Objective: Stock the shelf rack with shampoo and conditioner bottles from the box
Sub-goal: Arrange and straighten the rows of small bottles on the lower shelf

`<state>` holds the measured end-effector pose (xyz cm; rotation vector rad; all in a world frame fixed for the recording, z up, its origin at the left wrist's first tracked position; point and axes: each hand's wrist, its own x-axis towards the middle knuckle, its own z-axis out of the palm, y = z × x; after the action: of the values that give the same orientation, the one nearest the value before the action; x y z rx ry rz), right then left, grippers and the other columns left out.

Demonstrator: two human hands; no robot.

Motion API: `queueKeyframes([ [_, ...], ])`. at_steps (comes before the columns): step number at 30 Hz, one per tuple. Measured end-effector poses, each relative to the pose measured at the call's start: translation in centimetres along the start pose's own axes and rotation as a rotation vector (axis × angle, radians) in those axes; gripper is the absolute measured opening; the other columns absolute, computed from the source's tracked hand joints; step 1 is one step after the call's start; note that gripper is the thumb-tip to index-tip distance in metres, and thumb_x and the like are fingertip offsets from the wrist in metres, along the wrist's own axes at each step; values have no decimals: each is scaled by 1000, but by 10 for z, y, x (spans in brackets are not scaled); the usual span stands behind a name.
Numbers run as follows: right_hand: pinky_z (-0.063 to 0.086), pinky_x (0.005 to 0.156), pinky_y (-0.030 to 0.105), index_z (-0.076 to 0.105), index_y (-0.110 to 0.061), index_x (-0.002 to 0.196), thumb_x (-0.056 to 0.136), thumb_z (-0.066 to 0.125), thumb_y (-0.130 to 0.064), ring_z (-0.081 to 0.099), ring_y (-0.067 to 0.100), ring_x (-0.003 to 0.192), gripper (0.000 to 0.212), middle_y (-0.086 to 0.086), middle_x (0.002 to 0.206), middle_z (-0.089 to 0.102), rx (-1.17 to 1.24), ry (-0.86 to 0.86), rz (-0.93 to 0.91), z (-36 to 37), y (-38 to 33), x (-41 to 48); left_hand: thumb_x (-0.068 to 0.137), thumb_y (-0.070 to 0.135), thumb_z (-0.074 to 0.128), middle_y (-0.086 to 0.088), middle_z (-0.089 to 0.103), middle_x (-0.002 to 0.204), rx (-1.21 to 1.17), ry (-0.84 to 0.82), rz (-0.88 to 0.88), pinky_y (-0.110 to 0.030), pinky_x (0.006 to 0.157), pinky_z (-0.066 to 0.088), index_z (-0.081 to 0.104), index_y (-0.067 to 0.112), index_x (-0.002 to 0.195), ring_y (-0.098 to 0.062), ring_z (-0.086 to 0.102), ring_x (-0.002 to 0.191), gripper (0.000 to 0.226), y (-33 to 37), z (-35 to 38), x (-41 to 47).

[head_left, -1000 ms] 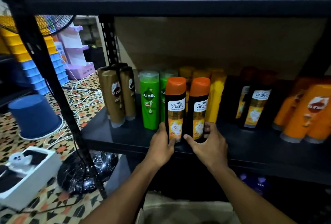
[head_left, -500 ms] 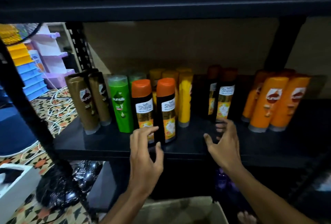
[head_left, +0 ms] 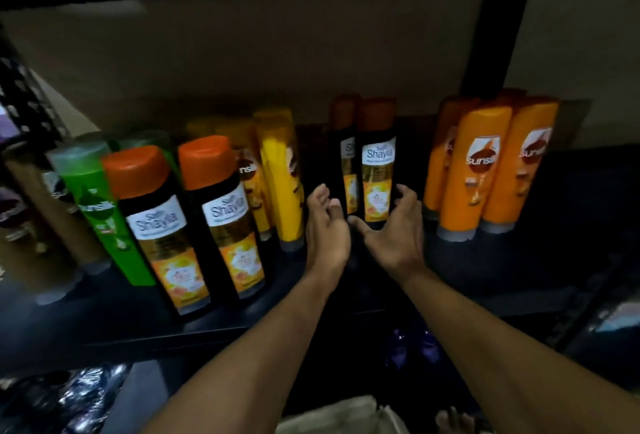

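On the black shelf (head_left: 519, 260) stand rows of bottles. At the front left are two black Shayla bottles with orange caps (head_left: 207, 222). Further back in the middle stands a second pair of black Shayla bottles (head_left: 378, 170). My left hand (head_left: 325, 229) is open just left of that pair, fingers spread toward it. My right hand (head_left: 393, 236) cups around the base of the pair, its fingers at the right side and its thumb in front; no firm grip shows. A corner of the cardboard box (head_left: 329, 414) shows at the bottom edge.
Left of the front pair stand green Sunsilk bottles (head_left: 93, 205) and brown ones (head_left: 31, 225). Yellow bottles (head_left: 280, 177) sit between the two Shayla pairs. Orange Sunsilk bottles (head_left: 485, 170) stand right of my hands. An upright post (head_left: 498, 35) rises behind them.
Both hands let go of the front Shayla pair and moved right and deeper onto the shelf, arriving on either side of the back pair. The view has moved closer to the shelf.
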<state>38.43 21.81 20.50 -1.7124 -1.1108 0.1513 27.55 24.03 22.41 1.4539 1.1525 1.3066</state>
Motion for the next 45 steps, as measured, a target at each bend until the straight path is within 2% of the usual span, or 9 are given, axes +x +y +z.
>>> queueKeyframes([
  [6,47,92,37,40,-14,132,73,86,-36,55,27,118,79,9,128,52,-58,74,-6,8,10,9,100,15,49,-4,47,152,-35,-42,-26,-38,115,39,38,22,150,-18,47,138,52,-24,20,38],
  [10,48,96,35,39,-12,140,78,84,-32,56,24,121,79,8,132,55,-47,93,18,3,9,2,97,29,64,5,54,140,157,-102,35,-39,107,46,36,22,149,-12,52,127,59,-28,24,45],
  [14,50,94,34,43,-14,139,78,85,-34,60,22,119,78,6,130,61,-23,104,78,-2,7,0,97,27,66,-4,64,132,191,-53,63,-47,101,53,39,20,146,-21,61,121,56,-27,25,40],
  [23,47,96,34,48,-14,139,82,82,-30,60,25,119,68,6,127,64,43,111,155,-7,0,1,97,27,62,-4,61,129,199,-27,105,-44,99,51,38,15,144,-21,61,118,54,-19,10,1],
  [28,46,98,37,43,-14,143,84,80,-32,56,26,124,72,7,133,59,33,123,169,-4,0,2,97,22,63,-6,61,130,221,-15,87,-28,87,45,32,12,148,-14,59,110,60,-19,14,4],
  [32,47,100,40,39,-16,146,87,77,-33,54,26,127,72,7,138,55,33,127,173,0,-1,4,95,26,68,-2,60,131,187,0,93,-34,93,52,31,16,150,-17,61,114,67,-22,14,8],
  [38,45,102,38,35,-15,149,89,75,-30,52,27,131,73,8,142,53,39,124,184,-1,0,5,91,26,76,5,57,124,122,21,83,-8,77,45,35,16,143,-10,59,109,66,-22,14,11],
  [42,43,99,34,37,-14,147,89,75,-30,52,27,130,71,9,141,53,47,118,192,-3,-3,5,92,31,74,2,58,126,148,32,128,-34,93,54,40,18,138,-17,61,115,59,-29,14,14],
  [45,43,97,33,39,-13,146,89,75,-30,54,28,128,70,9,139,54,51,126,188,-3,0,4,91,35,73,-1,51,128,212,71,173,-36,100,49,48,17,138,-16,53,120,57,-31,14,14],
])
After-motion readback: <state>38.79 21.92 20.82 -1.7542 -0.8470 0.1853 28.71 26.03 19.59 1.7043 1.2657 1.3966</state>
